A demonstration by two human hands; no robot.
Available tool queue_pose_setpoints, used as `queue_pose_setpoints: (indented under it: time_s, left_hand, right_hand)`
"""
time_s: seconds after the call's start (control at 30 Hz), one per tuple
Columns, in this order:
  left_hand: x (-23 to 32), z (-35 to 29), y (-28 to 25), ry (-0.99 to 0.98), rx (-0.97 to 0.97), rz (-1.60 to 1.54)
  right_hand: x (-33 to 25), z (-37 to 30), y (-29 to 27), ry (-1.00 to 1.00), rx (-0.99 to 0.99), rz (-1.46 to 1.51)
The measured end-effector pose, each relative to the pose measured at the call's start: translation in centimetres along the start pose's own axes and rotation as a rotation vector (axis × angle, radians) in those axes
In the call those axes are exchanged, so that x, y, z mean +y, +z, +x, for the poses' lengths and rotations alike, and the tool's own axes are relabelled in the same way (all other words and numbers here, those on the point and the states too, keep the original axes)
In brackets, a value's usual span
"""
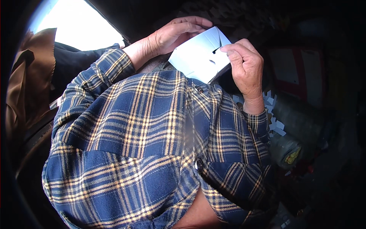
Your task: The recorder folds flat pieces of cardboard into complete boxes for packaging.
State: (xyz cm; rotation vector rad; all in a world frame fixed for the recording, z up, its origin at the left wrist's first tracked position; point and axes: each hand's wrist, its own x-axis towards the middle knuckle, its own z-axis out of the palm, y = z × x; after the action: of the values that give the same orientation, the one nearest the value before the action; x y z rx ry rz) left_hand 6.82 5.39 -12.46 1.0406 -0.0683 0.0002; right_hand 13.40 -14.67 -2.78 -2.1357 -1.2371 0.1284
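Note:
A small white box-like piece of folded card [196,57] is tilted in front of my chest, with creases and a dark slit near its right side. My right hand [246,63] pinches it at that slit, thumb and forefinger pressed together on the edge. Along its upper left edge lies my left hand [181,32], fingers stretched out past the top corner. Part of the left palm is hidden behind the card, so I cannot tell how firmly it touches.
Several white paper scraps [277,126] lie at the right, beside a dark greenish bundle [299,114]. Farther back stands a red-framed pale panel [295,68]. Brown cloth [28,80] hangs at the left, near a bright opening [82,24]. Much of the surroundings is dark.

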Motion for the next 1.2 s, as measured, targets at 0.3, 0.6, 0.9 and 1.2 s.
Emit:
queue_pose_setpoints:
  time_s: [0.3,0.6,0.9,1.2]
  left_hand:
    - [-3.1,1.3,-0.6,-0.342,0.021,0.077]
    - [-3.6,0.9,-1.5,-0.447,0.072,0.122]
    - [-0.3,0.3,2.4,-0.382,0.109,0.078]
    - [-0.1,0.8,2.3,-0.386,0.027,0.169]
  right_hand:
    - [-0.4,0.8,-1.1,-0.013,-0.067,-0.034]
    - [-0.4,1.5,0.4,-0.012,-0.064,-0.108]
    - [-0.8,0.5,0.2,-0.005,0.071,-0.175]
    - [-0.9,0.8,-1.1,0.007,-0.021,-0.197]
